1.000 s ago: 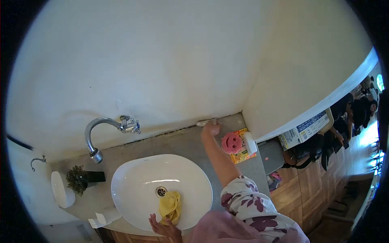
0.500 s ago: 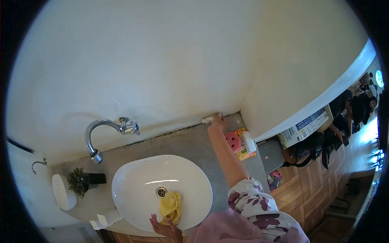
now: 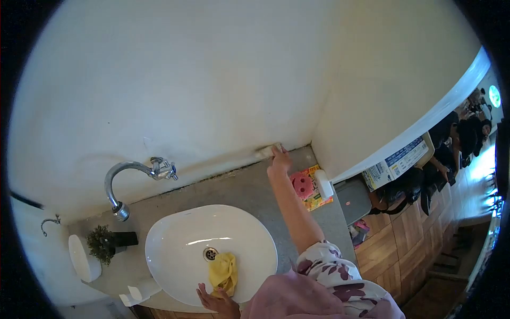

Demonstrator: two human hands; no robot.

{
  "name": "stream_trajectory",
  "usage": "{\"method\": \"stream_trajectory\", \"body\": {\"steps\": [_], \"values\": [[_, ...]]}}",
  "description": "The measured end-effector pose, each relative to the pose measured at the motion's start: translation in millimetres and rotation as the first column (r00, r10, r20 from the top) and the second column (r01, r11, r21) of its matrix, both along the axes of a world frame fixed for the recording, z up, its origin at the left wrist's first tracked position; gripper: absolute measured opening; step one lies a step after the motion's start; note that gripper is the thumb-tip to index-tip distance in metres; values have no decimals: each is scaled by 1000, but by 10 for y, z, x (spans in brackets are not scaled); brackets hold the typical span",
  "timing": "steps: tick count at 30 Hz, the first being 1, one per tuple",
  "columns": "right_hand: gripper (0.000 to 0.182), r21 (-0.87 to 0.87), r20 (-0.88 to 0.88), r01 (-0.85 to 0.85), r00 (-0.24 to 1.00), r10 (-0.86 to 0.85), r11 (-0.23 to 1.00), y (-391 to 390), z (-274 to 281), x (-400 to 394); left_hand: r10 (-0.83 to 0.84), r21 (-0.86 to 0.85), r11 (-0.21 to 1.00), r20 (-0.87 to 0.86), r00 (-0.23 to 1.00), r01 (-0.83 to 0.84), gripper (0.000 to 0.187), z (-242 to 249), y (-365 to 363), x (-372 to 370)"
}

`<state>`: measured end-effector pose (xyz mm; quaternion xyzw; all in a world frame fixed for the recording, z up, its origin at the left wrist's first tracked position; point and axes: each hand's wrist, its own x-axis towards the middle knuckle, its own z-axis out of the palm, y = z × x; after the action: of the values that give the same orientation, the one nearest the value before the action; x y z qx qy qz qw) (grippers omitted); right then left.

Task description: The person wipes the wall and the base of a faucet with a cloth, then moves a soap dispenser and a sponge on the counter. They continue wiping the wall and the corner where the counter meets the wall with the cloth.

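My right hand (image 3: 280,159) is closed on a small whitish cloth or pad (image 3: 265,152), pressed against the wall just above the back edge of the grey counter (image 3: 249,186). Below, at the near rim of the white oval sink (image 3: 175,228), my left hand (image 3: 217,302) has its fingers spread and holds nothing. A crumpled yellow cloth (image 3: 223,272) lies in the basin beside the drain, close to my left fingertips. To the right of my right forearm are a pink sponge-like item (image 3: 302,185) and a white bottle or box (image 3: 323,184) on a yellow packet (image 3: 317,201).
A curved chrome faucet (image 3: 130,166) projects from the wall over the sink's left side. Left on the counter stand a dark-potted plant (image 3: 102,244) and a white oval object (image 3: 84,258). Beyond the partition, a grey bin (image 3: 353,202) and several people (image 3: 451,143) appear.
My right hand has moved slightly left along the wall with the whitish piece. My left hand stays at the sink rim. The view has shifted a little.
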<state>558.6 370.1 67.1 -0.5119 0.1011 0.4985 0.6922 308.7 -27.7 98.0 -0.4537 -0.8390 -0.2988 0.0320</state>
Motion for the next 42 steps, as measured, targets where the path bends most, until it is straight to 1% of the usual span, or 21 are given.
{"method": "stream_trajectory", "body": {"steps": [4,5,7,9,13,14,15,17,21,22,23,24,25,27,28,30,31,35,37,39,42], "values": [[44,90,160,132,976,-145,987,115,-466,-73,6,-16,1000,-25,1000,-6,69,-29,-28,-40],[43,-125,411,-132,895,173,983,39,-494,-33,8,-22,1000,-28,1000,-9,69,-49,-108,-85],[42,-613,592,-383,357,723,691,58,-270,78,-60,-58,997,-76,995,55,71,-137,-70,-193],[40,-967,243,-156,-346,906,200,-17,-159,117,-48,-5,999,-45,998,48,70,-115,-63,-145],[45,-917,387,-247,-366,846,313,14,-255,21,1,-94,996,-98,995,-11,64,-50,-50,-74],[48,-515,485,-525,473,735,678,71,-181,-72,7,-100,995,-100,995,-17,64,-117,-51,-113],[50,-63,-16,-251,968,250,966,73,-168,-132,-63,-38,997,-90,994,60,62,-168,-51,-163],[49,-253,180,-430,859,479,867,28,-233,-124,-140,27,989,-92,986,143,60,-214,-97,-225],[42,-949,253,-253,-251,935,189,68,-337,-62,-74,32,997,-7,997,74,56,-47,26,-46],[42,-951,238,-255,-256,937,172,-2,-371,-93,-85,66,994,34,996,82,56,20,-31,-22],[40,-614,320,-507,541,778,605,35,-372,-97,-82,67,995,38,996,79,56,27,-33,-17],[37,-205,-85,-230,972,217,951,61,-361,-94,-32,-11,999,60,998,32,58,24,-37,-5],[37,-213,-83,-232,972,218,949,136,-598,-114,19,-95,995,75,997,-12,59,15,-47,1],[34,-161,817,-423,450,360,892,230,-1331,-220,-11,-34,999,105,994,15,60,-71,-52,-43],[34,-176,812,-423,449,374,889,135,-1131,-293,-48,47,998,134,990,42,61,-75,-64,-43],[31,-8,61,62,996,-61,998,192,-680,-405,-15,-30,999,78,997,18,61,-28,4,-20],[30,-86,106,19,994,-9,996,197,-754,-380,20,-118,993,17,1000,-18,60,31,-34,-10],[29,-682,492,-409,357,794,607,314,-1501,-203,25,-128,992,13,1000,-24,59,61,-95,-12],[29,-651,448,-468,397,801,597,385,-1744,-230,-98,50,994,80,992,94,59,-161,-84,-175],[20,128,437,-186,892,113,974,300,-1559,-416,-139,61,989,38,990,136,58,-301,-151,-250],[16,-54,178,-51,982,60,997,189,-850,-457,-95,55,994,97,991,89,57,-156,-141,-106]]}}
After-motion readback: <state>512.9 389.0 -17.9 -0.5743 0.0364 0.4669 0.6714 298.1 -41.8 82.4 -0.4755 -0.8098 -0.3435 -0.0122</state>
